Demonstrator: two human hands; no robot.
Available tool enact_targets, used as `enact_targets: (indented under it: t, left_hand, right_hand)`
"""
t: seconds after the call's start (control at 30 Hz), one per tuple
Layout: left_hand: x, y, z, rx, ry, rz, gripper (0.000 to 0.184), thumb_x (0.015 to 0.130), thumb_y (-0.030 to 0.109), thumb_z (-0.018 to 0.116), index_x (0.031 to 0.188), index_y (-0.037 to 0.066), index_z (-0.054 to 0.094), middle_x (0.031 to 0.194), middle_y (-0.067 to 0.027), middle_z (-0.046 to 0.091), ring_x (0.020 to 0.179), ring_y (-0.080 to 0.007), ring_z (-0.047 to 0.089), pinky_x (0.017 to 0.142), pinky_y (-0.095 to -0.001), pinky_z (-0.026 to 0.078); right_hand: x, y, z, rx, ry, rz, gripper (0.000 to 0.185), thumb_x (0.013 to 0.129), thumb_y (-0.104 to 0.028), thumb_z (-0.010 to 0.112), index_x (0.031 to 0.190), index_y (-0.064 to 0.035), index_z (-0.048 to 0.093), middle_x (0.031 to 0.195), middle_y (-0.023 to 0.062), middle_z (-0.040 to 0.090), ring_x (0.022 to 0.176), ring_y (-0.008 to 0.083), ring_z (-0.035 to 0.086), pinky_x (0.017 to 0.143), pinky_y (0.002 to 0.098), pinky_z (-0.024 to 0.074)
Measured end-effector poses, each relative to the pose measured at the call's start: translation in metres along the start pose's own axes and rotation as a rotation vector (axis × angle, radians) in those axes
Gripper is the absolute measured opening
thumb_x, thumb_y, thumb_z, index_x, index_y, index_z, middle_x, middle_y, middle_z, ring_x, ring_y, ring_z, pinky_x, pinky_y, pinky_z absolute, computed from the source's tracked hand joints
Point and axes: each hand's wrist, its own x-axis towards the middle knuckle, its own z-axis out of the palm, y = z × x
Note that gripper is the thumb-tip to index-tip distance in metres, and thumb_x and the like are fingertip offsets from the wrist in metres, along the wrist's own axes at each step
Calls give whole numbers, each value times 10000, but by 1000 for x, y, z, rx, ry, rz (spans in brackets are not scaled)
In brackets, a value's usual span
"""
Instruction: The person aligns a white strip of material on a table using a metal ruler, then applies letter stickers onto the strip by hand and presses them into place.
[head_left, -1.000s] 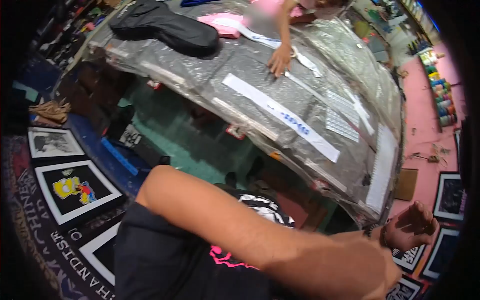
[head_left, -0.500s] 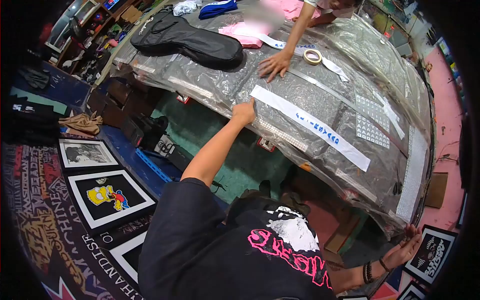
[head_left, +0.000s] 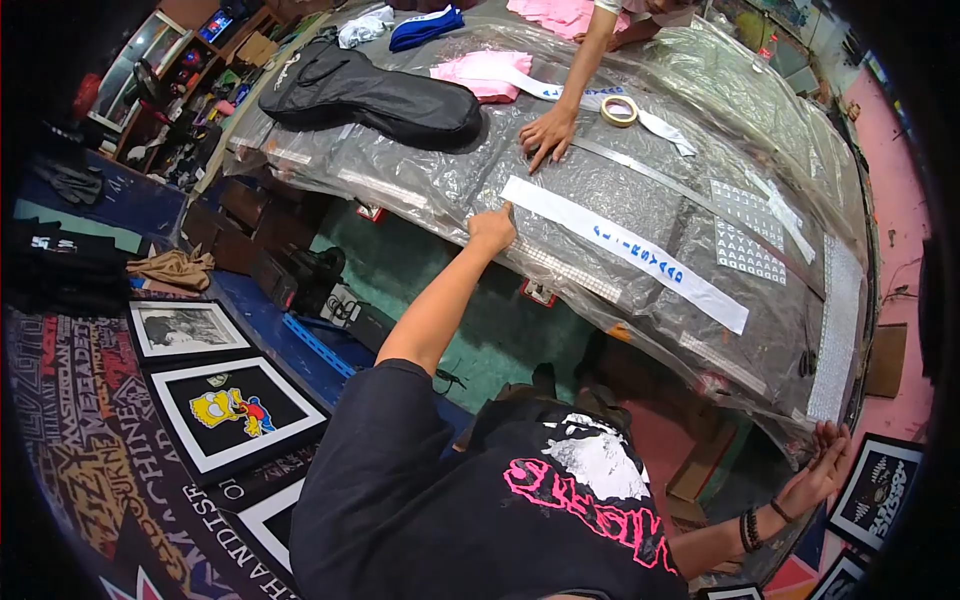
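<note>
My left hand (head_left: 491,230) is mostly closed at the near table edge, its index finger pointing at the left end of a white fabric strip (head_left: 562,210). I see no thing inside its fingers. Blue letters (head_left: 638,254) lie along the middle of the strip, which is flat on the table. My right hand (head_left: 818,474) is off to the right, below the table corner, with its fingers stretched out and holding nothing. Across from me, another person's hand (head_left: 548,132) rests on the table, index finger pointing toward the strip's left end.
Plastic sheeting covers the table (head_left: 440,175). On it are a black instrument case (head_left: 370,95), a tape roll (head_left: 619,111), a long metal ruler (head_left: 640,172), a sheet of white letters (head_left: 748,235) and pink cloth (head_left: 487,72). Framed pictures (head_left: 235,412) stand at lower left.
The other person's hand has gone from spread fingers to a pointing finger. Their head has moved up out of view. My left hand stays by the strip's end; the view has shifted slightly.
</note>
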Motion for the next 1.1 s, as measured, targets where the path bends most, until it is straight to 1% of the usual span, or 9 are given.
enact_targets:
  t: [0.23,0.33,0.4,0.43,0.47,0.5,0.67,0.87,1.1]
  left_hand:
    - [-112,23,1,-471,723,442,391,972,218,605,1347,111,596,975,-149,671,849,-347,679,747,-444,530]
    - [-192,19,39,-621,496,555,312,946,125,634,1256,90,621,928,-150,631,834,-365,649,731,-447,509]
    - [-238,-5,78,-481,264,654,378,931,132,632,1306,108,585,1047,-167,608,930,-389,629,761,-461,512]
    - [-259,-24,99,-372,96,665,451,912,134,643,1353,133,551,1127,-160,592,979,-383,625,772,-467,520]
    - [-281,-41,114,-310,11,669,483,907,145,642,1376,143,526,1133,-150,575,1004,-371,625,782,-465,528]
    - [-302,-57,122,-245,-74,675,514,903,156,641,1398,152,502,1140,-140,558,1029,-358,626,793,-464,537]
    - [-379,-86,117,-238,-309,792,878,739,236,749,1531,130,383,1508,-203,438,1301,-399,521,1002,-484,488]
    - [-409,-69,137,-433,-258,784,993,678,225,741,1517,-74,301,1623,-277,252,1436,-431,381,1106,-492,406]
    - [-419,-75,154,-425,-190,824,1031,699,266,719,1556,-62,248,1649,-280,197,1492,-426,311,1167,-480,345]
  right_hand:
    - [-5,3,-1,-40,-91,-65,318,1075,-189,539,1309,21,588,1013,148,701,916,206,679,839,332,532]
    - [-2,-32,18,366,-550,-286,322,1049,-194,579,1292,18,584,925,143,679,799,173,624,704,318,480]
    - [-6,-85,38,74,-631,-589,283,1007,-302,565,970,-46,680,626,65,567,543,146,518,591,298,377]
    - [24,-102,30,356,-1204,-635,318,1001,-291,529,758,-119,643,548,51,539,454,153,462,576,325,376]
    - [10,-129,53,537,-1069,-945,251,857,-186,638,649,-61,572,625,120,568,498,273,504,524,444,383]
    - [25,-110,15,1153,-1529,-253,271,845,-234,666,627,-86,602,658,120,628,444,263,512,447,476,374]
    - [5,-216,158,1047,-1313,-875,222,910,-94,607,691,-118,583,580,27,647,522,133,642,550,235,474]
    - [-14,-224,186,1175,-1164,-959,258,868,-41,650,659,-148,545,581,-4,657,505,87,622,567,225,473]
    - [-23,-243,194,1149,-1198,-984,241,870,-36,629,653,-131,586,574,21,667,500,105,631,540,236,497]
